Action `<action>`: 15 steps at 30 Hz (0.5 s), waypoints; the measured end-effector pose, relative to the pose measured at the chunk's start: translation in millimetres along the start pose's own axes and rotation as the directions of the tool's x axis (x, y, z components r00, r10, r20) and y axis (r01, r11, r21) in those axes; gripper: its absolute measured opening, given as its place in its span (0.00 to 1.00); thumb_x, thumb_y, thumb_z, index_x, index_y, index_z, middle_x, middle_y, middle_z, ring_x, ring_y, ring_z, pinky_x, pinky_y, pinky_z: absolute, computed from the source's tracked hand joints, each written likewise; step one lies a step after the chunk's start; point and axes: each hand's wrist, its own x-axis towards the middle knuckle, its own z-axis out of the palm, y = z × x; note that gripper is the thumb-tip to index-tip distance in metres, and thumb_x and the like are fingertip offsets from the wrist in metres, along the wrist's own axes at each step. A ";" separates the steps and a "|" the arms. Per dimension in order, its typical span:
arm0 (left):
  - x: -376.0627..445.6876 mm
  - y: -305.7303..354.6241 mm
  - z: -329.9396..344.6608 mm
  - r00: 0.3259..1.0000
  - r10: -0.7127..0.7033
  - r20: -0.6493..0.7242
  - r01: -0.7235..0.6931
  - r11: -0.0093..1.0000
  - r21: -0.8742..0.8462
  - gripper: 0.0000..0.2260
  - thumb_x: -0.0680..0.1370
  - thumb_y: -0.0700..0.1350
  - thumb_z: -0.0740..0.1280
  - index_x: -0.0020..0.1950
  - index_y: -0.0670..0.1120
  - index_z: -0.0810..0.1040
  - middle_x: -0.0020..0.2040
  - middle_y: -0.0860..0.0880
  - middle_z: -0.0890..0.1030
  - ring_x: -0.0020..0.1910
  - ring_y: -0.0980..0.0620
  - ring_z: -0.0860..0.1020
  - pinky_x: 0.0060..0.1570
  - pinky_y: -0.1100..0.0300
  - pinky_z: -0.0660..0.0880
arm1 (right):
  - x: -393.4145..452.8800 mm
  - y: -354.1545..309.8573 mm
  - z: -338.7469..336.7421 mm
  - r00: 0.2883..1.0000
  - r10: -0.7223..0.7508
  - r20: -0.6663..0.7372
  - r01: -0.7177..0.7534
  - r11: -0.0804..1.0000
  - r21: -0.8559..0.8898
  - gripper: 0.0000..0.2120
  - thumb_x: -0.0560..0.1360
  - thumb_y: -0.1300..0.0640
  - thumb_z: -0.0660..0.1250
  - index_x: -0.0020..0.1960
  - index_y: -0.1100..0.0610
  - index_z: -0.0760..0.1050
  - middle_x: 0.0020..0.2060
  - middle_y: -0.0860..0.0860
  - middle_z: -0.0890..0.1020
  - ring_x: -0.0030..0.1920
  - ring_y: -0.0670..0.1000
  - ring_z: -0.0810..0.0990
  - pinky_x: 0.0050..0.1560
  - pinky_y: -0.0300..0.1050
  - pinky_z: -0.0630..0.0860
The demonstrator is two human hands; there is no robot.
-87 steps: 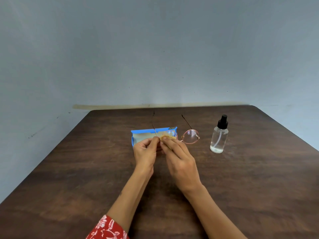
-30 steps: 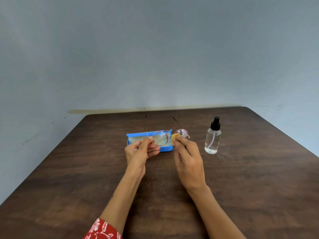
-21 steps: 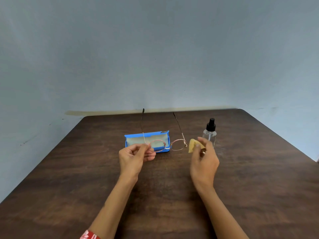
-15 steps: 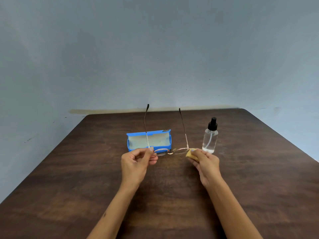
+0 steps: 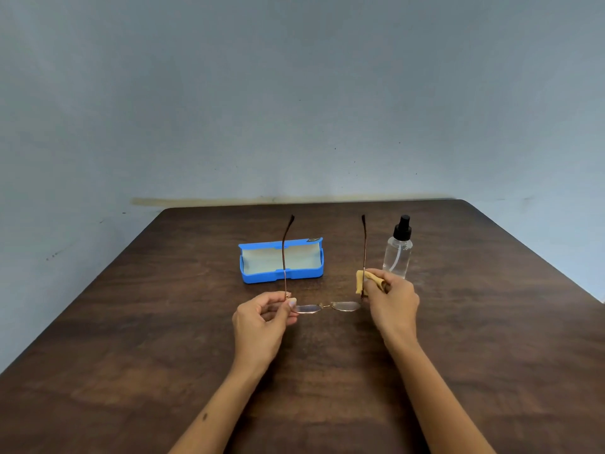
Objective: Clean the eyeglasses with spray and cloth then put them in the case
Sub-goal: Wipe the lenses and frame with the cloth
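**Glasses held over the table, cloth at the right hinge**

From where I stand, the eyeglasses (image 5: 325,306) are held up between both hands above the middle of the dark wooden table (image 5: 491,322), lenses toward the person, both temples unfolded and pointing away toward twelve o'clock.

The left hand (image 5: 262,326) pinches the frame at its left corner, thumb and forefinger closed on the hinge where the left temple starts; the other fingers are curled loosely underneath.

The right hand (image 5: 391,303) grips a small yellow cloth (image 5: 366,283), fingers curled round it, and presses it against the right temple just by the hinge. Whether the cloth wraps all the way round the temple I cannot tell.

The blue case (image 5: 281,262) lies open on the table at about eleven o'clock from the glasses, its pale lining facing up and nothing in it. The left temple crosses in front of it.

The spray bottle (image 5: 397,250), clear with a black pump top, stands upright at about one o'clock from the glasses, just behind the right hand's knuckles and apart from the case.

A plain blue-grey wall (image 5: 294,109) rises behind the table's far edge.
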 end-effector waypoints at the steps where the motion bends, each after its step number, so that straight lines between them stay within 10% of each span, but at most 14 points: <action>1: -0.3 -0.8 0.2 1.000 0.001 -0.006 -0.001 1.000 0.016 0.06 0.72 0.37 0.71 0.47 0.43 0.81 0.39 0.47 0.84 0.38 0.53 0.84 0.38 0.64 0.80 | -1.8 0.0 0.7 0.999 -0.032 -0.016 0.031 0.999 -0.028 0.07 0.75 0.59 0.67 0.49 0.49 0.81 0.36 0.43 0.82 0.40 0.48 0.82 0.50 0.50 0.80; 5: -0.5 -3.1 1.4 1.000 0.004 -0.019 -0.003 0.999 0.053 0.07 0.72 0.36 0.71 0.43 0.47 0.80 0.39 0.48 0.84 0.38 0.54 0.84 0.39 0.62 0.81 | -8.8 -3.1 0.9 0.995 -0.097 -0.008 0.097 0.994 -0.059 0.07 0.76 0.57 0.65 0.49 0.55 0.82 0.33 0.46 0.82 0.35 0.44 0.80 0.42 0.36 0.76; 7: 0.1 -3.6 1.7 0.999 0.014 -0.030 -0.011 0.997 0.073 0.07 0.72 0.35 0.71 0.43 0.47 0.80 0.39 0.48 0.83 0.38 0.54 0.84 0.39 0.61 0.81 | -10.8 -2.2 2.7 0.995 -0.099 -0.015 0.099 0.995 -0.006 0.13 0.77 0.58 0.60 0.41 0.61 0.81 0.36 0.55 0.83 0.37 0.54 0.81 0.44 0.48 0.79; 9: 1.2 -3.6 2.0 0.999 0.016 -0.041 -0.012 0.996 0.085 0.07 0.72 0.36 0.72 0.42 0.47 0.80 0.38 0.48 0.83 0.38 0.55 0.84 0.39 0.61 0.81 | -10.0 1.1 5.1 0.997 -0.076 -0.023 0.077 0.996 0.054 0.16 0.77 0.59 0.56 0.45 0.61 0.82 0.37 0.49 0.83 0.42 0.56 0.81 0.49 0.57 0.79; 15: 2.1 -4.7 0.8 0.998 -0.021 -0.062 0.025 0.998 0.062 0.06 0.72 0.36 0.72 0.43 0.46 0.80 0.39 0.48 0.83 0.38 0.54 0.84 0.37 0.64 0.80 | -10.9 4.0 5.5 0.994 -0.110 0.028 0.108 0.993 0.047 0.14 0.78 0.60 0.61 0.61 0.55 0.78 0.44 0.45 0.83 0.46 0.44 0.82 0.54 0.42 0.78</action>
